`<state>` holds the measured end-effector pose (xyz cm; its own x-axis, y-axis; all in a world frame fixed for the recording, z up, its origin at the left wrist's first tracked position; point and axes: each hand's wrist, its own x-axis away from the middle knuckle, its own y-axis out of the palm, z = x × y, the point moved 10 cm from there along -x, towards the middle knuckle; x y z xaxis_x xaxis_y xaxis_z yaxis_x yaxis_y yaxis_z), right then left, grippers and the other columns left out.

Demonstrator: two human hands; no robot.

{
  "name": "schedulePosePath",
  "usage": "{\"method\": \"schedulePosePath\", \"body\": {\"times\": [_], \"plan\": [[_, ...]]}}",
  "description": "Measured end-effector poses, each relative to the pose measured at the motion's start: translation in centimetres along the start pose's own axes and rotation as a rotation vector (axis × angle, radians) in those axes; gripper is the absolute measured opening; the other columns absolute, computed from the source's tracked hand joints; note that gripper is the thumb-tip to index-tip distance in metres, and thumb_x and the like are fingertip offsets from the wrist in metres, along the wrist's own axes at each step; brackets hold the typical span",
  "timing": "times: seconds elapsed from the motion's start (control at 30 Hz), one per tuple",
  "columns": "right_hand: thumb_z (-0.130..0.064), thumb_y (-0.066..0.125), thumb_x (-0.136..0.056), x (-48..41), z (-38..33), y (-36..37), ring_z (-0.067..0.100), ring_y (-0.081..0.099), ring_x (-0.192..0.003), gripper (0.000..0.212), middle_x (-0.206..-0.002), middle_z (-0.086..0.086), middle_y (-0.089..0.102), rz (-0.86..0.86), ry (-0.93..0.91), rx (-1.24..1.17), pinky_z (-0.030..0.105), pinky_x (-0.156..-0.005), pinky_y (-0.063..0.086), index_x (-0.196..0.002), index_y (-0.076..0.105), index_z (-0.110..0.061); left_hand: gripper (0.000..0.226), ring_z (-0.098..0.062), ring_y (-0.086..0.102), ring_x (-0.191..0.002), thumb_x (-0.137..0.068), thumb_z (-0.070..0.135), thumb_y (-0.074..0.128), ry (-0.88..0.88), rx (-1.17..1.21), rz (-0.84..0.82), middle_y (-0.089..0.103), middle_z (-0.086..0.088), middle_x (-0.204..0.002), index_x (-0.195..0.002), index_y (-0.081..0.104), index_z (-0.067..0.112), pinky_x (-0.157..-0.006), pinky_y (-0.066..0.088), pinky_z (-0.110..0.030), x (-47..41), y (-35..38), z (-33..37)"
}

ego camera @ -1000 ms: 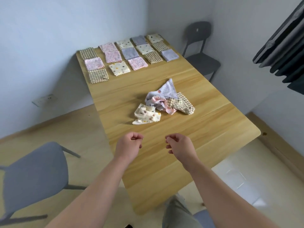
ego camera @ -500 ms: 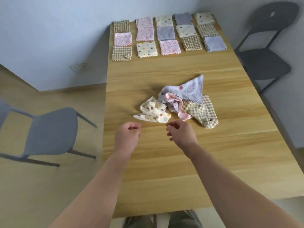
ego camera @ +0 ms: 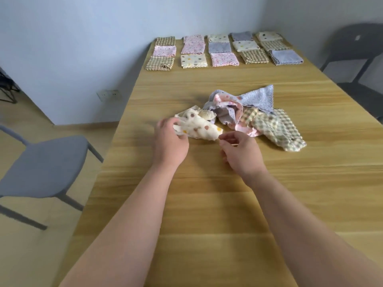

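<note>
the left hand [ego camera: 170,141] is gripping the cream dotted cloth [ego camera: 199,129] on the tabletop [ego camera: 207,204], while the right hand [ego camera: 241,154] is curling at its corner, grip impossible to tell.

Two bare forearms; bare hands, left hand [ego camera: 170,144], right hand [ego camera: 243,155]

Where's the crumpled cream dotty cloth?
The cream dotted cloth lies mid-frame in the head view, left of the blue-grey cloth, gripped by the left hand.
</note>
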<state>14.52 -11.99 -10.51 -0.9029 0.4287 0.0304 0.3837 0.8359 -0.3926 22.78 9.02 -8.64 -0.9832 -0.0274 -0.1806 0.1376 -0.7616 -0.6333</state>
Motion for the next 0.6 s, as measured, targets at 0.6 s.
{"method": "schedulePosePath", "body": {"times": [0.6], "plan": [[-0.003, 0.060, -0.086, 5.9, -1.2, -0.7, 0.003, 0.057, -0.081, 0.025, -0.104, -0.003, 0.062, 0.099, -0.430, 0.183, 0.023, -0.080, 0.049, -0.107, 0.068, -0.015, 0.018, -0.022, 0.062, -0.090, -0.095, 0.016, 0.062, 0.383, -0.144, 0.150, 0.061, 0.003, -0.109, -0.109, 0.073, 0.017, -0.075, 0.050, -0.035, 7.5, -1.0, 3.0]]}}
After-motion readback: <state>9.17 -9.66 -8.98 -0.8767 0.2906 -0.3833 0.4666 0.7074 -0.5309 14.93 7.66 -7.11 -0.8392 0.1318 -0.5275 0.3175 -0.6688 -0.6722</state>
